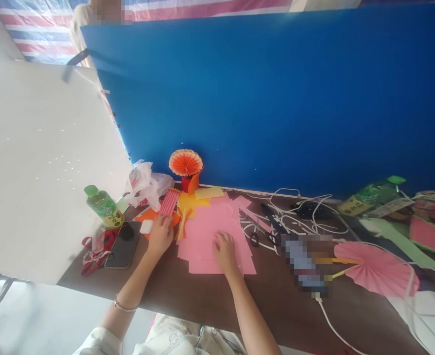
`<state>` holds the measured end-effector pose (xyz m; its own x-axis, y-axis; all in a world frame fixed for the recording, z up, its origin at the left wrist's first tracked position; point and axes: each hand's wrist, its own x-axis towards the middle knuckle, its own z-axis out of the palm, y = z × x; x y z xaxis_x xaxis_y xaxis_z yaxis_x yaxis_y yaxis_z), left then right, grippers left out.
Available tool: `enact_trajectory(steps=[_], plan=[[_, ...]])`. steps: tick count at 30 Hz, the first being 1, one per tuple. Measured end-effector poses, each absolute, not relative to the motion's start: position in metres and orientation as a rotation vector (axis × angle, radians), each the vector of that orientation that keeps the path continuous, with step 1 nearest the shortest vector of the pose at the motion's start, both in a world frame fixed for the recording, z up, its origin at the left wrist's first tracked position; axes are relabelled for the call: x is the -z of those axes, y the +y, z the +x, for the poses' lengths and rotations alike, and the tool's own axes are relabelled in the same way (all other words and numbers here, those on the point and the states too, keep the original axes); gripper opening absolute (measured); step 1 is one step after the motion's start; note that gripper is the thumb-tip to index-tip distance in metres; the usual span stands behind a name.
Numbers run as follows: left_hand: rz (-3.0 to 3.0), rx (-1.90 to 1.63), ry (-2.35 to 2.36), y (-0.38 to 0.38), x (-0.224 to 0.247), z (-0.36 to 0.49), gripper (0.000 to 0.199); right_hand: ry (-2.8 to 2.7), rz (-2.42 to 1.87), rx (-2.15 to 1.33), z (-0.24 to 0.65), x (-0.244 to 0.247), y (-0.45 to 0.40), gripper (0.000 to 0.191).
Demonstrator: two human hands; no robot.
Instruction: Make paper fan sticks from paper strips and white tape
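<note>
My left hand [161, 234] is closed on the lower end of a pleated pink paper strip [170, 201], whose far edge shows orange. Under and around it lie orange paper [148, 215] and a white case-like object [146, 227]. Flat on the table, a stack of pink paper sheets [206, 246] spreads in front of me. My right hand [225, 249] rests on that stack, its fingers loosely bent and apart, with nothing visible in them. Yellow paper [188, 203] sticks out beyond the pink sheets. Behind stands a folded paper flower [185, 162] in a red base.
At left are a green-capped bottle [106, 207], red-handled scissors [88, 266] and a dark phone [123, 245]. A plastic bag [147, 185] lies behind. Scissors [258, 229], white cables [315, 212], another phone [302, 264] and a pink paper fan [380, 268] occupy the right. A blue panel [258, 98] borders the back.
</note>
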<state>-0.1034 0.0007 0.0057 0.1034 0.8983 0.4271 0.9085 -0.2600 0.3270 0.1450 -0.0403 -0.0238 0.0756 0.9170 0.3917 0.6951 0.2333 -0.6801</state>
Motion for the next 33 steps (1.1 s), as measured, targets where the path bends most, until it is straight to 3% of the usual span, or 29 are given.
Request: enact_trajectory(steps=[12, 26, 33], plan=[[-2.542, 0.648, -1.777, -0.033, 0.005, -0.009, 0.027, -1.553, -1.446, -0.258, 0.148, 0.017, -0.041, 0.024], [-2.634, 0.728, -1.743, -0.036, 0.015, -0.018, 0.028, -1.782, -1.671, -0.081, 0.144, 0.029, -0.041, 0.029], [-2.351, 0.909, -1.889, -0.016, 0.002, -0.046, 0.025, -1.781, -1.677, -0.075, 0.145, 0.032, -0.041, 0.03]])
